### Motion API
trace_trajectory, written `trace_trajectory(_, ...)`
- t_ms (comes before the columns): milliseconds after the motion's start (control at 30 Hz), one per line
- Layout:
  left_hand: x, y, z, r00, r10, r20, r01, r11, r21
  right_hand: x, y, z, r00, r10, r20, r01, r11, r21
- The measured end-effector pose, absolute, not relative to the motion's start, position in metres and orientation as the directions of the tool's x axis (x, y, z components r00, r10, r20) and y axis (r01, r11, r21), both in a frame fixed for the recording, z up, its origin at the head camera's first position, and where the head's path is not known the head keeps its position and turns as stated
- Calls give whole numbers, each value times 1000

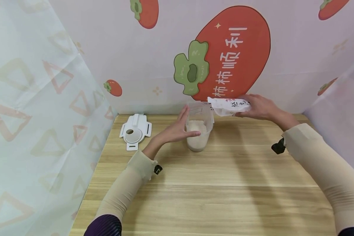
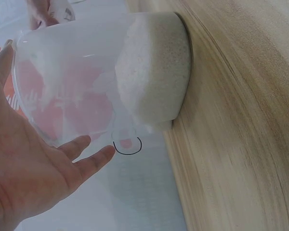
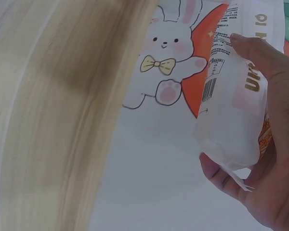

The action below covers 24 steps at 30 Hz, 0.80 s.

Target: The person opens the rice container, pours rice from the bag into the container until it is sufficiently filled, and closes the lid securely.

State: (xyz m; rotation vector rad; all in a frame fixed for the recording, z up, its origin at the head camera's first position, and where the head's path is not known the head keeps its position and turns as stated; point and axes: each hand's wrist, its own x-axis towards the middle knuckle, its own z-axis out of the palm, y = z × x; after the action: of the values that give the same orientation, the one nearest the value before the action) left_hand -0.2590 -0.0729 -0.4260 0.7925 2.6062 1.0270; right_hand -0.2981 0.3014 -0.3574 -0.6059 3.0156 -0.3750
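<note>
A clear plastic container (image 1: pixel 201 114) stands upright near the back of the table, its lower part filled with pale grains (image 2: pixel 151 67) that look like rice. My left hand (image 1: pixel 176 131) is at the container's left side, thumb and fingers spread and fairly straight; in the left wrist view the fingertips are at its wall and rim. My right hand (image 1: pixel 258 107) grips a white printed bag (image 1: pixel 228 105), fingers and thumb around it. The bag lies tilted nearly level, its left end at the container's rim. In the right wrist view the bag (image 3: pixel 231 110) looks slack, and its mouth is out of sight.
A white plastic lid (image 1: pixel 134 131) with side flaps and a round hole lies on the wooden table (image 1: pixel 212 193), left of the container. Close behind the container rises a patterned backdrop (image 1: pixel 153 65), with another covered side (image 1: pixel 41 108) to the left.
</note>
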Motion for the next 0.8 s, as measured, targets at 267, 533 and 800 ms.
trace_trajectory(267, -259, -73, -426, -825, 565, -19, 403, 612, 681, -295, 320, -367, -933, -358, -28, -342, 911, -232)
trace_trajectory(533, -260, -73, -428, -828, 561, -16, 401, 611, 682, -294, 344, -380, -945, -326, -40, -309, 924, -224)
trace_trajectory(800, -261, -72, -429, -829, 559, -11, 401, 609, 684, -294, 364, -393, -949, -312, -45, -297, 932, -207)
